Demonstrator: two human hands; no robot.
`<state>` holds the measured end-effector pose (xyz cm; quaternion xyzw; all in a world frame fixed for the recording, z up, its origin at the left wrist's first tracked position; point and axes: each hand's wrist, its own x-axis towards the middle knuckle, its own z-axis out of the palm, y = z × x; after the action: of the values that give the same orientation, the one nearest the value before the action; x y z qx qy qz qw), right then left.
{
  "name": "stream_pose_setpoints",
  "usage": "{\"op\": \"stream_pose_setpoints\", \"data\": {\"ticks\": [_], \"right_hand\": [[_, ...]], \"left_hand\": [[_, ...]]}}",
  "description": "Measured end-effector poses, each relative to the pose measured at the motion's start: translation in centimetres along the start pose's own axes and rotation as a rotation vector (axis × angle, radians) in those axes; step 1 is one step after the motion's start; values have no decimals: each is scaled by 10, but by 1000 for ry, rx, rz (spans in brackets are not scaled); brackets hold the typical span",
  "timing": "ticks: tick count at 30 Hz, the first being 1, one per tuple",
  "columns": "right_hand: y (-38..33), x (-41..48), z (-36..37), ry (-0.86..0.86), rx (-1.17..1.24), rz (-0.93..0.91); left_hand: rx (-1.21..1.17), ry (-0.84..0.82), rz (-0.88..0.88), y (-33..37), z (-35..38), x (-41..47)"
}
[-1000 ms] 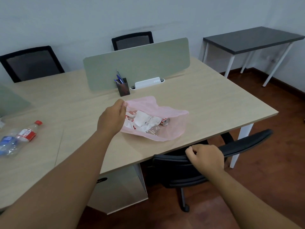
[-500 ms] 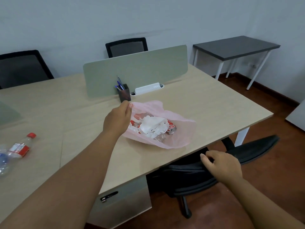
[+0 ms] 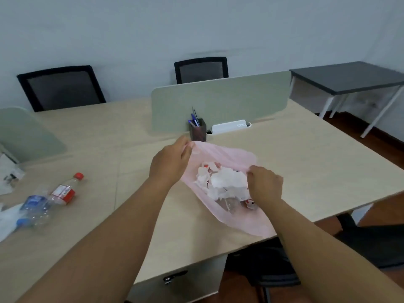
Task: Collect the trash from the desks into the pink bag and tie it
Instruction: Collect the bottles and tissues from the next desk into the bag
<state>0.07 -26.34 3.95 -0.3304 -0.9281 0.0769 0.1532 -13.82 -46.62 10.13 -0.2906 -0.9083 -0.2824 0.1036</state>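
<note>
"Firstly, where was the pink bag point(image 3: 229, 217) located?" asked the inspector.

"On the light wooden desk point(image 3: 306, 162), slumped near its front edge with the mouth open. It lay just in front of the pen holder point(image 3: 198, 132) and the white power strip point(image 3: 231, 126). Both stood against the grey-green divider panel point(image 3: 218, 103)."

"Contents?"

"Crumpled white paper point(image 3: 227, 182) filled the mouth. A red-and-white item point(image 3: 249, 203) lay under it, too blurred to identify."

"Condition of the left hand point(image 3: 169, 162)?"

"Fingers and thumb were pressed together on the far left edge of the rim, pinching the plastic just beside the pen holder."

"And the right hand point(image 3: 265, 185)?"

"Fingers were curled onto the near right edge of the rim, gripping the plastic beside the paper. The mouth was held between the two hands. The bag was not yet tied."

"Items outside the bag?"

"Two clear bottles lay on their sides at the left of the desk, well apart from the bag. The red-capped bottle point(image 3: 65, 190) and the blue-labelled bottle point(image 3: 35, 207) lay just beside each other. A white sheet point(image 3: 8, 217) lay under the latter at the desk's left edge. A black chair point(image 3: 371, 243) stood at the desk's right front corner."
</note>
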Motion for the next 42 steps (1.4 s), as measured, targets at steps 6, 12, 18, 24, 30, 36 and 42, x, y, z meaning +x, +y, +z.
{"op": "stream_pose_setpoints", "data": {"ticks": [6, 12, 18, 24, 30, 36, 42], "right_hand": [[-68, 56, 15, -57, 288, -15], [-167, 88, 50, -196, 441, -200], [-246, 88, 81, -260, 552, -356], [-306, 85, 105, -270, 540, -349], [-352, 86, 131, -247, 475, -295], [-376, 87, 150, -234, 409, -216], [-377, 92, 153, -207, 395, -173]], "left_hand": [[112, 21, -198, -75, -31, 12], [161, 101, -413, -150, -64, 5], [155, 184, -666, -231, -91, -34], [266, 92, -887, -308, -94, -68], [405, -168, -849, -378, -81, -88], [545, -239, -806, -426, -66, -95], [78, -23, -847, -418, -78, -87]]}}
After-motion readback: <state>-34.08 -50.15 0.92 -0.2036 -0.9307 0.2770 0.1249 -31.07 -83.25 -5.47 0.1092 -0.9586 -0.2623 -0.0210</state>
